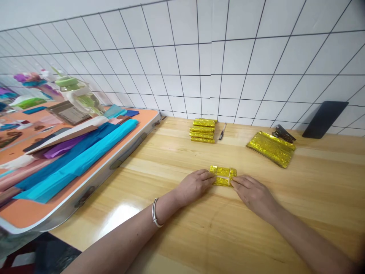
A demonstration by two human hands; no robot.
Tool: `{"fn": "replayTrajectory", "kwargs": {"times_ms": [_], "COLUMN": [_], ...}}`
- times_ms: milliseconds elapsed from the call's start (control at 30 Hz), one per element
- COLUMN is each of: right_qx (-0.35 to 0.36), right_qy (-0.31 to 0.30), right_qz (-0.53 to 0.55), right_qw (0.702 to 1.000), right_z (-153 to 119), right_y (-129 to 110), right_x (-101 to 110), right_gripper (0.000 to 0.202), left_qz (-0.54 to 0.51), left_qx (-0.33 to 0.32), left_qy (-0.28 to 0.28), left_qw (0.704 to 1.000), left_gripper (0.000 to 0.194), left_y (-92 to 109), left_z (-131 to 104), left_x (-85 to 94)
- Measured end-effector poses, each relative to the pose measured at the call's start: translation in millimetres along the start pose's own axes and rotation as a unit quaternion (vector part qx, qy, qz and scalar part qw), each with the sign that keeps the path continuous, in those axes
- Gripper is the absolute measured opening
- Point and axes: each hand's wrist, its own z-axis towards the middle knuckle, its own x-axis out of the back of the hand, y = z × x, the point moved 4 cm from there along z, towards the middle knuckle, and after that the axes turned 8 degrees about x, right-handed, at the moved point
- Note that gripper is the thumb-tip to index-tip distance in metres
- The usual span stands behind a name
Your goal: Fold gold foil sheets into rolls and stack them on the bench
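A small folded piece of shiny gold foil paper [222,171] lies on the wooden table in front of me, with pale strips or seams across its face. My left hand [196,185] is at its left end, fingers close together and pressing on the edge. At the right end, the fingertips of my right hand [253,194] pinch the other edge. The undersides of both hands are hidden. Beyond them sits a stack of folded gold foil pieces [202,131]. A larger gold foil sheet pile [272,149] lies to the right.
A pen [222,131] lies beside the stack. A black stapler-like tool [283,134] touches the larger foil pile. A dark flat slab [325,119] leans on the tiled wall. On the left, an orange-topped table [30,211] carries rolled blue paper [85,160] and a green-lidded bottle [82,97].
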Motion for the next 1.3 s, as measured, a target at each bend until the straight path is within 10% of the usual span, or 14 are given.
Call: {"fn": "replayTrajectory", "kwargs": {"times_ms": [1300], "right_qx": [-0.081], "right_qy": [0.013], "right_qz": [-0.009], "right_qw": [0.997], "right_z": [0.7], "right_y": [-3.3], "right_x": [-0.9], "right_gripper": [0.017], "left_qz": [-0.005], "left_qx": [0.036], "left_qy": [-0.014], "left_qw": [0.999], "left_gripper": [0.025], "left_y": [-4.2], "left_z": [3.5], "left_x": [1.6]}}
